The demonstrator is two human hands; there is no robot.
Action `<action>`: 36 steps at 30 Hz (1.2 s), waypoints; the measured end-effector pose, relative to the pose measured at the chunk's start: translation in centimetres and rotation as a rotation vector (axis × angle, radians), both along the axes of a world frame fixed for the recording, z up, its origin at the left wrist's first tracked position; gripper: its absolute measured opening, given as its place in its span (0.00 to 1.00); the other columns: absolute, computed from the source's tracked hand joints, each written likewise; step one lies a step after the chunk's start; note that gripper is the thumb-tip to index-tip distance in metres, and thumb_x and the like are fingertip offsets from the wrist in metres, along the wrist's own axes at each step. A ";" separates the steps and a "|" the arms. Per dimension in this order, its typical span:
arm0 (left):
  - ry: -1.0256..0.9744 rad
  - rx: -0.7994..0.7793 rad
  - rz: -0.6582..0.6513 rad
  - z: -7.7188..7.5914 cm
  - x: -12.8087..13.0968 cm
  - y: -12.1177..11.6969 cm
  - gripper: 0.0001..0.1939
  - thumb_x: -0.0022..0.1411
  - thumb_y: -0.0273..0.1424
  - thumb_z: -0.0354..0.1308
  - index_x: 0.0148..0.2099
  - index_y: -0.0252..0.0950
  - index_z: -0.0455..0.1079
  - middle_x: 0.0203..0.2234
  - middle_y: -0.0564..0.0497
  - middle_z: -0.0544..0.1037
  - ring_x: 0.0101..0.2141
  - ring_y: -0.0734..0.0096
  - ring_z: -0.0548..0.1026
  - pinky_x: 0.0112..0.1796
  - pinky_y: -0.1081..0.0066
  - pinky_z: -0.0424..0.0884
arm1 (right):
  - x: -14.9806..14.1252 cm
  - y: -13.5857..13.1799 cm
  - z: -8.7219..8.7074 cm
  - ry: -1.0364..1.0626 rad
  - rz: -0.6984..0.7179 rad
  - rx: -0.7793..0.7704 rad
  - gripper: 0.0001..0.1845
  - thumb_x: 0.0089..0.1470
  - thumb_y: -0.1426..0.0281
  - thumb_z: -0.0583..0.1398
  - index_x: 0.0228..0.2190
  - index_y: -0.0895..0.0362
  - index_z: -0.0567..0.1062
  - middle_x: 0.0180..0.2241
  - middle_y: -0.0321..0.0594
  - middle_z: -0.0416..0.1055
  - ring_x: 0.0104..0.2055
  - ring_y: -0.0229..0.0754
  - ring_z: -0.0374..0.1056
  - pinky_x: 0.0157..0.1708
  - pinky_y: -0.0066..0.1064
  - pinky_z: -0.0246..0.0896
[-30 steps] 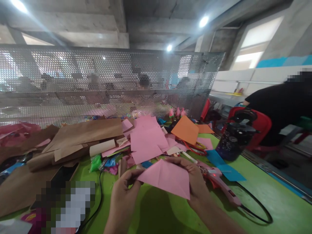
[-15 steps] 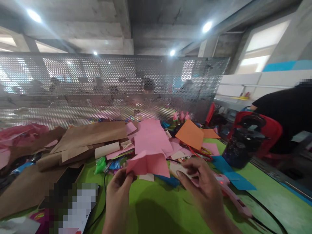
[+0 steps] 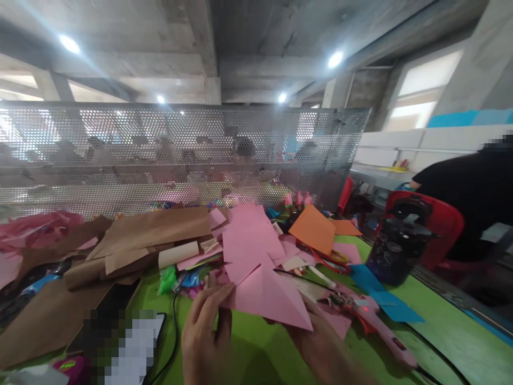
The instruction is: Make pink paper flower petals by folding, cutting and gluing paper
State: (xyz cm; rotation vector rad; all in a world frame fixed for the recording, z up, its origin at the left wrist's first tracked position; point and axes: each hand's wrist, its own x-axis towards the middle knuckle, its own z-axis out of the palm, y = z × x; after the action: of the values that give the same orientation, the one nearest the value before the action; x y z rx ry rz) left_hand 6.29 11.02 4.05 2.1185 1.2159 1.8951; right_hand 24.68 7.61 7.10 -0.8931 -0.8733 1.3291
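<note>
green tabletop (image 3: pixel 452 334) sat beneath the work. folded pink paper (image 3: pixel 272 294) was raised above its near side; likely light, springy at the creases, easily crumpled, best taken by the edges. left hand (image 3: pixel 206 321) pinched its left edge narrowly; right hand (image 3: pixel 318 342) lay under the right side, fingers hidden, grip unclear.

Folded pink sheet (image 3: pixel 266 297) is reading as matt paper, smooth apart from its creases. Brown sheets (image 3: pixel 156 227) are looking like dull kraft paper. Green tabletop (image 3: pixel 452 334) is showing a smooth, slightly glossy finish. Glue gun (image 3: pixel 385 330) and red chair (image 3: pixel 447 222) are looking like plastic. Dark bottle (image 3: pixel 396 254) is shining glossy. Screen (image 3: pixel 192 136) is showing perforated metal; ceiling (image 3: pixel 256 32) is looking like bare concrete.
</note>
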 end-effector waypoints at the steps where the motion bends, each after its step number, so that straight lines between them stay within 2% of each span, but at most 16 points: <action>1: 0.003 0.022 0.006 0.0 0.0 0.0 0.16 0.60 0.20 0.52 0.47 0.41 0.73 0.39 0.49 0.78 0.44 0.64 0.75 0.45 0.68 0.70 | 0.1 0.1 0.1 0.078 0.032 0.002 0.15 0.41 0.61 0.68 0.34 0.53 0.80 0.38 0.44 0.78 0.42 0.53 0.71 0.44 0.44 0.66; 4: 0.000 0.041 0.007 0.1 -0.1 0.0 0.18 0.60 0.19 0.52 0.47 0.41 0.73 0.39 0.49 0.78 0.45 0.63 0.75 0.48 0.68 0.69 | 0.4 0.5 0.1 0.166 0.107 -0.043 0.10 0.44 0.62 0.64 0.30 0.53 0.80 0.31 0.42 0.77 0.33 0.49 0.71 0.36 0.41 0.67; 6: 0.001 0.032 0.014 0.4 -0.3 -0.1 0.17 0.60 0.19 0.52 0.47 0.41 0.73 0.40 0.49 0.78 0.46 0.63 0.75 0.47 0.69 0.69 | 1.0 0.9 0.2 0.072 0.138 -0.058 0.06 0.45 0.68 0.61 0.26 0.54 0.79 0.26 0.40 0.75 0.29 0.46 0.68 0.32 0.37 0.65; 8: 0.004 0.007 0.028 0.8 -0.6 -0.1 0.16 0.60 0.20 0.54 0.47 0.41 0.72 0.40 0.48 0.78 0.45 0.63 0.75 0.46 0.69 0.69 | 1.9 1.3 0.5 -0.103 0.108 -0.022 0.07 0.47 0.70 0.58 0.23 0.55 0.77 0.23 0.38 0.71 0.26 0.42 0.65 0.29 0.33 0.61; 10: 0.003 -0.024 0.026 1.0 -0.8 0.0 0.15 0.60 0.21 0.54 0.47 0.41 0.73 0.41 0.48 0.77 0.45 0.63 0.75 0.45 0.68 0.70 | 2.8 1.6 1.0 -0.284 -0.033 0.081 0.08 0.52 0.69 0.57 0.25 0.54 0.76 0.24 0.37 0.68 0.27 0.41 0.63 0.28 0.31 0.59; 12: 0.002 -0.047 -0.006 0.9 -0.7 0.0 0.16 0.61 0.21 0.52 0.46 0.41 0.73 0.41 0.48 0.77 0.45 0.62 0.75 0.45 0.67 0.69 | 3.2 1.5 1.6 -0.404 -0.157 0.178 0.06 0.55 0.65 0.59 0.33 0.52 0.76 0.31 0.37 0.71 0.35 0.43 0.65 0.36 0.31 0.60; 13: 0.012 -0.058 -0.032 0.9 -0.6 0.1 0.16 0.61 0.20 0.51 0.46 0.42 0.73 0.41 0.49 0.77 0.45 0.62 0.75 0.46 0.67 0.69 | 3.2 1.4 1.9 -0.440 -0.155 0.208 0.09 0.56 0.63 0.60 0.37 0.51 0.76 0.36 0.38 0.72 0.41 0.45 0.66 0.41 0.33 0.60; 16: 0.077 -0.078 -0.128 0.7 -0.3 0.0 0.18 0.60 0.19 0.51 0.46 0.42 0.73 0.40 0.50 0.77 0.45 0.64 0.75 0.47 0.67 0.68 | 2.5 1.1 2.4 -0.516 -0.005 0.204 0.18 0.54 0.57 0.61 0.44 0.51 0.75 0.46 0.43 0.71 0.48 0.49 0.65 0.48 0.38 0.59; 21: 0.107 -0.129 -0.224 1.1 -0.1 -0.3 0.17 0.59 0.18 0.51 0.44 0.42 0.74 0.39 0.51 0.79 0.43 0.65 0.76 0.48 0.67 0.67 | 1.5 1.1 1.9 -0.501 0.122 0.059 0.19 0.48 0.56 0.66 0.39 0.55 0.77 0.37 0.41 0.74 0.38 0.46 0.68 0.36 0.33 0.62; 25: 0.022 -0.251 -0.288 1.7 0.1 -0.4 0.13 0.59 0.23 0.52 0.40 0.42 0.76 0.36 0.51 0.81 0.41 0.62 0.77 0.47 0.64 0.68 | 1.8 1.5 1.4 -0.511 0.124 0.067 0.18 0.45 0.57 0.68 0.34 0.56 0.78 0.31 0.38 0.73 0.34 0.44 0.67 0.32 0.31 0.60; 29: -0.102 -0.382 -0.334 1.6 0.3 0.0 0.11 0.54 0.23 0.55 0.36 0.41 0.76 0.34 0.52 0.82 0.42 0.60 0.77 0.54 0.58 0.62 | 2.1 1.6 1.3 -0.616 0.062 0.132 0.15 0.47 0.57 0.67 0.30 0.57 0.78 0.27 0.36 0.71 0.32 0.42 0.65 0.32 0.30 0.57; 31: -0.188 -0.482 -0.373 1.5 0.4 0.2 0.11 0.52 0.23 0.56 0.36 0.40 0.77 0.33 0.51 0.82 0.40 0.60 0.78 0.51 0.60 0.66 | 2.1 1.6 1.4 -0.634 0.046 0.144 0.15 0.48 0.57 0.67 0.29 0.57 0.78 0.25 0.34 0.69 0.30 0.41 0.63 0.30 0.29 0.56; 33: -0.266 -0.586 -0.421 1.6 0.4 0.3 0.10 0.51 0.24 0.57 0.35 0.38 0.77 0.31 0.50 0.82 0.36 0.62 0.78 0.44 0.64 0.71 | 2.0 1.6 1.5 -0.644 0.024 0.151 0.14 0.48 0.57 0.67 0.27 0.56 0.78 0.23 0.34 0.69 0.29 0.40 0.63 0.29 0.29 0.55; 36: -0.335 -0.673 -0.479 1.8 0.5 0.2 0.09 0.49 0.24 0.58 0.34 0.36 0.77 0.30 0.49 0.81 0.34 0.63 0.78 0.38 0.69 0.72 | 1.9 1.6 1.6 -0.655 0.004 0.175 0.13 0.49 0.59 0.66 0.26 0.56 0.77 0.23 0.34 0.70 0.28 0.40 0.63 0.29 0.29 0.54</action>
State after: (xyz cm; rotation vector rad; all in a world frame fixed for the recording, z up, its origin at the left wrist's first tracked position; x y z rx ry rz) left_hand 6.77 11.22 5.89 1.4871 0.9671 1.3096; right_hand 26.63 9.18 8.66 -1.2080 -1.4684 0.9422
